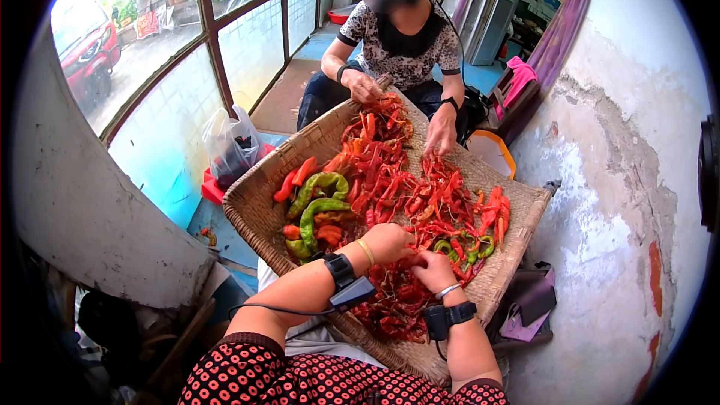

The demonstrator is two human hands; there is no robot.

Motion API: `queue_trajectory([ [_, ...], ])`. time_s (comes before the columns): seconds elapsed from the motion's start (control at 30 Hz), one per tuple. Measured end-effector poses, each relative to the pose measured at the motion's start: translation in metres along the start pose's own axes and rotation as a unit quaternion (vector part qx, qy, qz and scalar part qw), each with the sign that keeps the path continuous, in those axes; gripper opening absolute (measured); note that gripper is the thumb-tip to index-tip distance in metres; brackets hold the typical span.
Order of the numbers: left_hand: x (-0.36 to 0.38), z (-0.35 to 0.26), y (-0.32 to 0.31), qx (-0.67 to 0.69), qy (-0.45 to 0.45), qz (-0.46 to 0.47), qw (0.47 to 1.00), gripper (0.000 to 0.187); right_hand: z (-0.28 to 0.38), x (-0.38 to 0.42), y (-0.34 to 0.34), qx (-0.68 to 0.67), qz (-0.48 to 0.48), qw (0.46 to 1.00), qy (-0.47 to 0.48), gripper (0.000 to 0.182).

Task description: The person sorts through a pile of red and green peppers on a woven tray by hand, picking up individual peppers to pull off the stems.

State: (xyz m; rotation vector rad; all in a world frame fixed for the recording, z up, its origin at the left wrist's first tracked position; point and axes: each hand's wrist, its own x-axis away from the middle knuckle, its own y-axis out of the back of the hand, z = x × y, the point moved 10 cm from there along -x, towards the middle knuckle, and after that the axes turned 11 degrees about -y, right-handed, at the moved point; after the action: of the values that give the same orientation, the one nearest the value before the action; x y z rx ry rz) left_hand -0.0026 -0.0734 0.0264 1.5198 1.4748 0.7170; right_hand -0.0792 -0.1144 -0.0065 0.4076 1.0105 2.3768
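The left hand and right hand meet, fingers pinched narrow on one red chili at the near edge of the red chili pile. The pile covers a woven basket tray; green peppers lie left. Beyond, a co-worker's hands sort beside a window and cracked wall.
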Motion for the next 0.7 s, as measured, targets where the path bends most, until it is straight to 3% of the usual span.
queue_trajectory([
  [0.03,0.000,-0.002,0.002,0.001,0.000,-0.001,1.000,0.026,-0.003,-0.001,0.000,0.001,0.001,1.000,0.000,0.020],
  [0.1,0.000,-0.007,0.011,0.050,-0.009,-0.049,0.998,0.027,-0.032,-0.004,0.004,-0.281,0.007,0.946,-0.161,0.012],
  [0.13,0.000,-0.006,0.010,0.050,-0.009,-0.049,0.998,0.027,-0.028,-0.003,0.008,-0.322,0.001,0.932,-0.166,0.007],
  [0.3,0.000,-0.012,0.019,0.123,-0.076,-0.140,0.980,0.026,-0.023,0.001,0.012,-0.383,-0.002,0.908,-0.171,0.008],
  [0.6,0.000,-0.005,0.011,0.173,-0.036,-0.039,0.983,0.021,-0.028,-0.003,0.010,-0.427,0.024,0.892,-0.148,0.006],
  [0.7,0.003,0.008,0.028,0.265,-0.004,-0.103,0.959,0.019,-0.036,-0.003,0.014,-0.423,0.015,0.891,-0.163,0.006],
])
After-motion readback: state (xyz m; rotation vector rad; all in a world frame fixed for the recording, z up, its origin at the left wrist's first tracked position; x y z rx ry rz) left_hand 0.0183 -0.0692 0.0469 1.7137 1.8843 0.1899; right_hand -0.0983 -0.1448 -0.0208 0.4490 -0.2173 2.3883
